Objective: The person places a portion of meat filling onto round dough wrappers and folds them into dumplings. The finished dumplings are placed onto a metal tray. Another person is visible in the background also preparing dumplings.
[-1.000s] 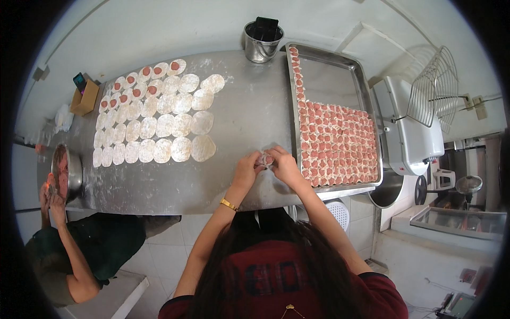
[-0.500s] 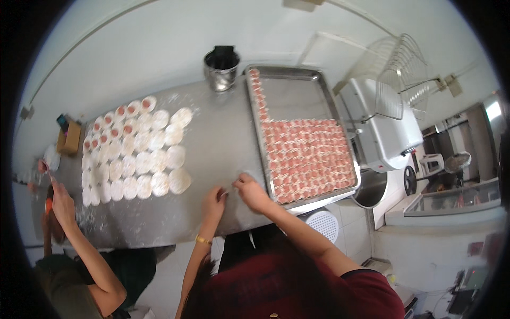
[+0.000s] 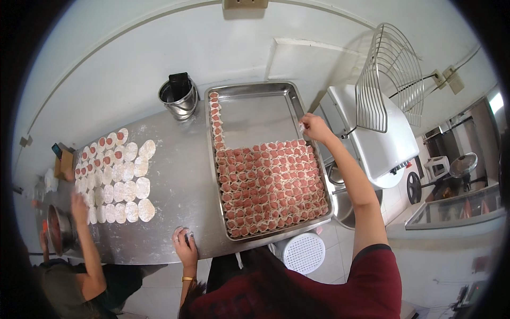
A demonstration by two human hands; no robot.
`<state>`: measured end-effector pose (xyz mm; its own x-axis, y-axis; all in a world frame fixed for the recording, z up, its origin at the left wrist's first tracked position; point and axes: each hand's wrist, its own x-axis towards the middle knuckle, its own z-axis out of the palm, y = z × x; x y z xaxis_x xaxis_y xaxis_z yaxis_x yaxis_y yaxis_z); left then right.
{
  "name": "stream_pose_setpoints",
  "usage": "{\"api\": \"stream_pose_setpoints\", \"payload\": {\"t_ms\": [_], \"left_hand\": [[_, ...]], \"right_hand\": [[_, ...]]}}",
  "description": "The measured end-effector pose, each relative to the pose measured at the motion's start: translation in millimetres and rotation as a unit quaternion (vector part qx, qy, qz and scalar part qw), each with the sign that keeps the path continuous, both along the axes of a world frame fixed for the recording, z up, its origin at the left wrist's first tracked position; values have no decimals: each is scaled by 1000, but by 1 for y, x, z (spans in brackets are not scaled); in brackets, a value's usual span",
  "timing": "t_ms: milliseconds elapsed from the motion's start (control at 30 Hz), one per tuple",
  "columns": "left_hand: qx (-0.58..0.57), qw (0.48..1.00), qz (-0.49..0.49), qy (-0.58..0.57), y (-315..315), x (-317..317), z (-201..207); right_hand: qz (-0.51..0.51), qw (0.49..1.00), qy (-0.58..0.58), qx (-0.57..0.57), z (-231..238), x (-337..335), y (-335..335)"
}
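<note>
My right hand (image 3: 315,128) reaches over the right rim of a large metal tray (image 3: 249,85), its fingers pinched on a small whitish dumpling (image 3: 302,126). Rows of open-topped dumplings (image 3: 265,186) with pink meat filling cover the near part of the tray. One more column runs up its left side. My left hand (image 3: 185,245) rests by the table's front edge, left of the tray. Its fingers are curled round something small that I cannot make out. Farther left lie floured round wrappers (image 3: 125,173), several in the far rows topped with pink meat.
A metal bucket with a black object (image 3: 181,98) stands behind the table. At the left a co-worker's hand (image 3: 79,208) is near a metal bowl of meat (image 3: 59,228). A white appliance (image 3: 380,138) and wire rack (image 3: 372,80) stand right of the tray; a white stool (image 3: 304,253) is below.
My right hand has moved from beside the left hand to the tray's far right side. My left hand stays near the table edge. The view has shifted right; the co-worker's hand has lowered toward the wrappers.
</note>
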<state>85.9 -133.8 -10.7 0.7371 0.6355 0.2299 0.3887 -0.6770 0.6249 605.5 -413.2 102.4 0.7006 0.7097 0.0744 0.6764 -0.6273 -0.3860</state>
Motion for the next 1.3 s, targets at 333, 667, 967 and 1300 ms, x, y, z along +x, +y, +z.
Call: {"api": "stream_pose_setpoints", "payload": {"t_ms": [333,667,967,1300], "left_hand": [[46,993,90,66,-25,13,-4],[60,990,106,76,-26,14,-11],[71,990,107,65,-27,13,-12],[43,991,114,54,-27,16,-8]], "right_hand": [[199,966,-48,-158,-45,32,-12],[194,965,-87,-156,-49,21,-26],[130,972,-75,-181,-43,9,-19],[73,974,20,-215,-42,23,-12]]}}
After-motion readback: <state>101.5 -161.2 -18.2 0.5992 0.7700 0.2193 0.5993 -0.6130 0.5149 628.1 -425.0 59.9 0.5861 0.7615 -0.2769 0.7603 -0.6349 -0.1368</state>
